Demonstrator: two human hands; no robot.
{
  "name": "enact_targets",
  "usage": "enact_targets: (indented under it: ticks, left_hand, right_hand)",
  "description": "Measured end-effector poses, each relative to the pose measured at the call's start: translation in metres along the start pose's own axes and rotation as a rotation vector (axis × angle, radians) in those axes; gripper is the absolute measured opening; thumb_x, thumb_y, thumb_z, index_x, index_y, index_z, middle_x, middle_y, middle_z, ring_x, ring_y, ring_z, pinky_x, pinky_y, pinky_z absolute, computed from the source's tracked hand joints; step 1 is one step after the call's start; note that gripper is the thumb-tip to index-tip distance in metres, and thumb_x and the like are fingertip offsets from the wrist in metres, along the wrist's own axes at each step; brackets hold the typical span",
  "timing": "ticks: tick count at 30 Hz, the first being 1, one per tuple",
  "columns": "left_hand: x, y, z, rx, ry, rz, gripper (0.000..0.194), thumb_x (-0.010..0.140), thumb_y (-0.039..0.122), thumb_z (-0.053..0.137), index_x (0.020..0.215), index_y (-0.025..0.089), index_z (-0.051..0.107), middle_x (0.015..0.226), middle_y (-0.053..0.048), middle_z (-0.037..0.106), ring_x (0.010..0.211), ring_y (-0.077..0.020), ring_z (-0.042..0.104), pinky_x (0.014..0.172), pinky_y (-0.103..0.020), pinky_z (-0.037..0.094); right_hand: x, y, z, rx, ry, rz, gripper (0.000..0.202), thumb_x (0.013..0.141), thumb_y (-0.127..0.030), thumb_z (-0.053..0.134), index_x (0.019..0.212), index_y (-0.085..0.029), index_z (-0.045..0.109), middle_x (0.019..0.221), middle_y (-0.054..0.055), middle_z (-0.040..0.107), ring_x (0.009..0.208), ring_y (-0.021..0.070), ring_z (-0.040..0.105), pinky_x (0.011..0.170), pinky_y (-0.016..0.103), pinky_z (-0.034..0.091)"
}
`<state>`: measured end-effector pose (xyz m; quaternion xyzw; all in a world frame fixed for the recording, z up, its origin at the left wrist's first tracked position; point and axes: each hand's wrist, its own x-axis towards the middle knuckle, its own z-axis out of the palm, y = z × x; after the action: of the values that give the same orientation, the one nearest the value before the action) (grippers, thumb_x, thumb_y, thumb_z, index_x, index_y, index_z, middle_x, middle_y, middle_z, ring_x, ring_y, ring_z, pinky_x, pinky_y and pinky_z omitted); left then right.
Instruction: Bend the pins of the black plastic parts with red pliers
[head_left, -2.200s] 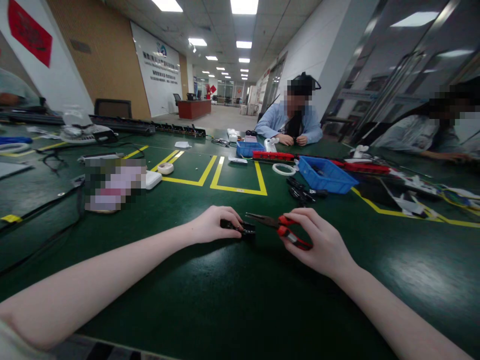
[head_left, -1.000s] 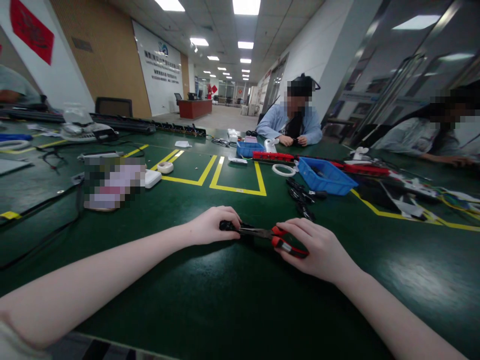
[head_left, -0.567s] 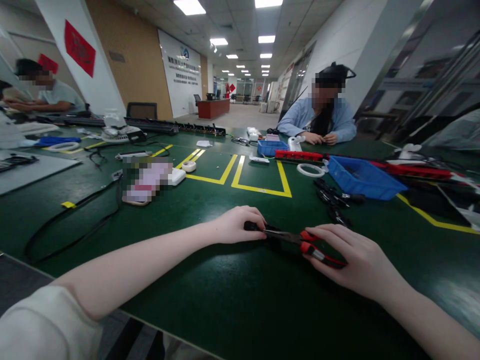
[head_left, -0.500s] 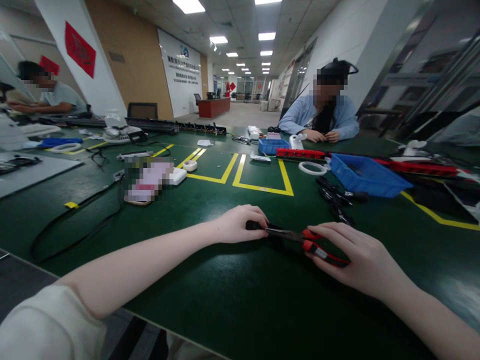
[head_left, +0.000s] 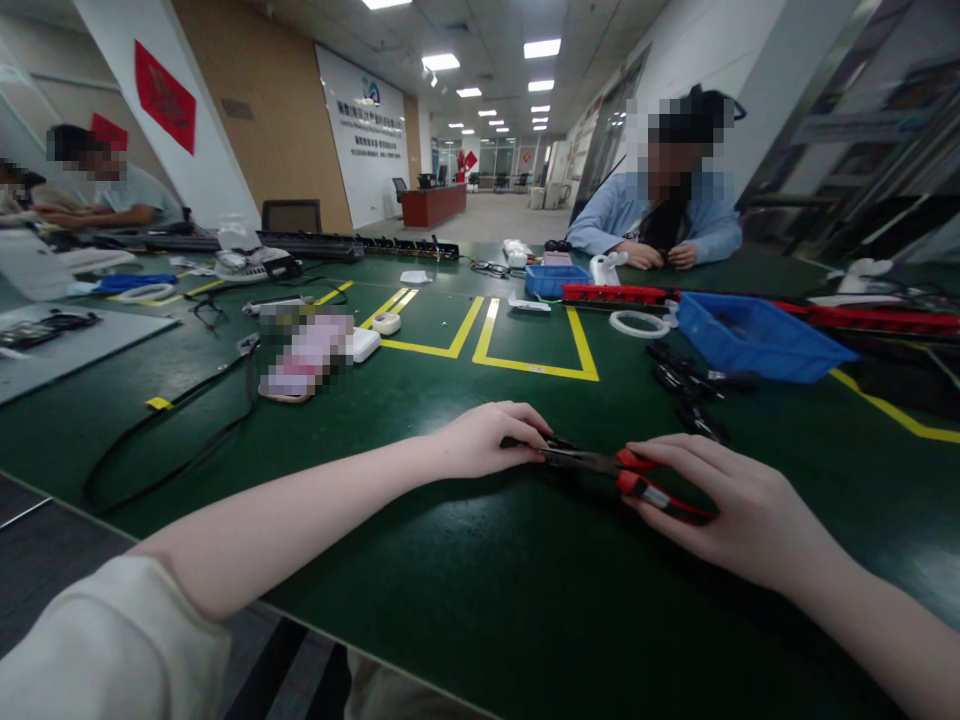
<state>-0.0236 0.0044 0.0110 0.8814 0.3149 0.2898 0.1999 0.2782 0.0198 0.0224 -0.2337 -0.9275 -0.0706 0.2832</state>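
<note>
In the head view, my right hand (head_left: 750, 500) is closed around the red handles of long-nose pliers (head_left: 636, 486). The jaws of the pliers point left and reach my left fingertips. My left hand (head_left: 491, 440) is closed in a pinch on a small black piece (head_left: 561, 442), which shows just beyond the fingers beside the jaws. Most of that piece is hidden, so its kind and whether the jaws grip it cannot be made out. Both hands are just above the green tabletop (head_left: 450, 590).
Black cables (head_left: 690, 385) lie beyond my right hand, near a blue bin (head_left: 765, 340) and a white ring (head_left: 639, 323). A phone (head_left: 307, 355) and a black strap (head_left: 135, 430) lie to the left. Across the table sits a person (head_left: 660, 215).
The black piece in my left fingers shows less on the near side and now peeks out past the fingertips. The view has shifted slightly; the pliers stay in my right hand.
</note>
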Motion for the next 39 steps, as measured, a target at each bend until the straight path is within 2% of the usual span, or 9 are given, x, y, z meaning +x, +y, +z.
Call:
enact_targets:
  ticks: [17, 31, 39]
  left_hand:
    - [0.001, 0.000, 0.003, 0.061, 0.021, -0.048, 0.014, 0.090, 0.028, 0.066, 0.097, 0.018, 0.073, 0.114, -0.007, 0.070, 0.101, -0.0199, 0.067, 0.089, -0.033, 0.051]
    - [0.000, 0.007, 0.004, 0.145, 0.001, -0.055, 0.010, 0.092, 0.024, 0.063, 0.100, 0.019, 0.067, 0.110, -0.005, 0.071, 0.098, -0.0194, 0.066, 0.087, -0.033, 0.050]
    - [0.001, 0.008, 0.003, 0.113, -0.019, -0.024, 0.005, 0.092, 0.020, 0.061, 0.095, 0.018, 0.063, 0.117, -0.006, 0.068, 0.103, -0.0197, 0.064, 0.089, -0.034, 0.048]
  right_hand:
    - [0.001, -0.003, -0.003, 0.019, -0.046, 0.041, 0.035, 0.083, -0.034, 0.066, 0.115, -0.021, 0.063, 0.106, 0.009, 0.071, 0.089, 0.0241, 0.071, 0.075, 0.037, 0.061]
    - [0.001, -0.007, -0.006, 0.020, -0.070, 0.073, 0.036, 0.083, -0.034, 0.067, 0.116, -0.020, 0.062, 0.108, 0.010, 0.070, 0.093, 0.0245, 0.070, 0.078, 0.039, 0.060]
    - [0.004, -0.011, -0.009, 0.020, -0.081, 0.068, 0.033, 0.084, -0.032, 0.066, 0.114, -0.019, 0.062, 0.107, 0.010, 0.071, 0.092, 0.0246, 0.070, 0.078, 0.039, 0.060]
